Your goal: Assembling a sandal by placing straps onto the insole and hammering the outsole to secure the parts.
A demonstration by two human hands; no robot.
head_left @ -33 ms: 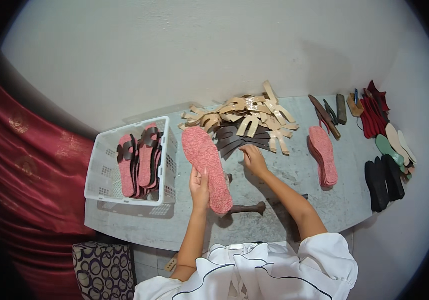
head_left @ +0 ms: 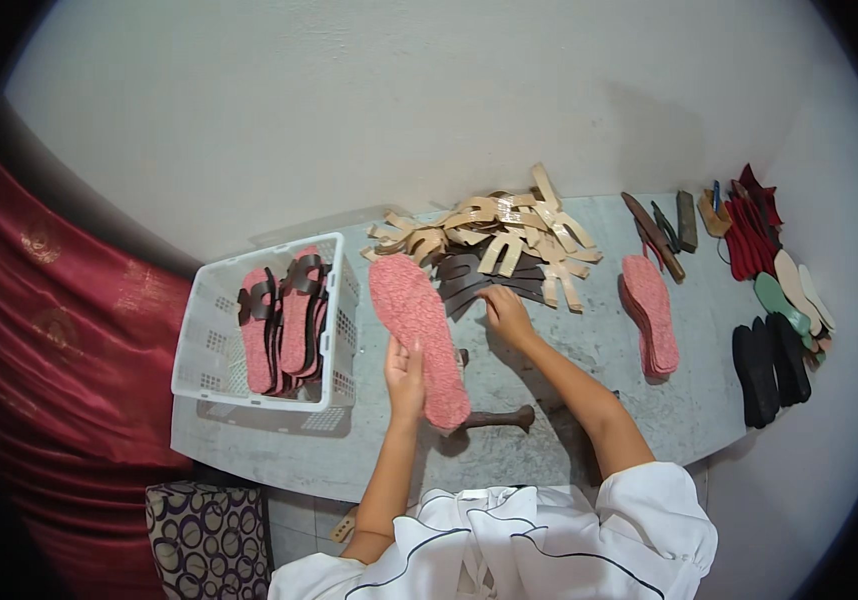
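My left hand [head_left: 406, 378] grips a pink, mottled sandal sole [head_left: 417, 325] by its left edge, thumb lying on its upper face. The sole is held up over the table, tilted, its wide end pointing away from me. My right hand [head_left: 509, 318] has its fingers pinched at the near edge of the dark brown leather sandal straps [head_left: 461, 278]. These straps lie in a pile, partly hidden by the raised sole. A heap of tan straps [head_left: 497, 215] lies just beyond them.
A white plastic basket [head_left: 334, 330] at left holds several pink-soled sandals [head_left: 299, 315]. A hammer-like tool [head_left: 499, 418] lies partly under the sole. Rightward are stacked pink soles [head_left: 651, 315], black soles [head_left: 754, 375], red straps [head_left: 746, 240] and a wooden-handled tool [head_left: 654, 235].
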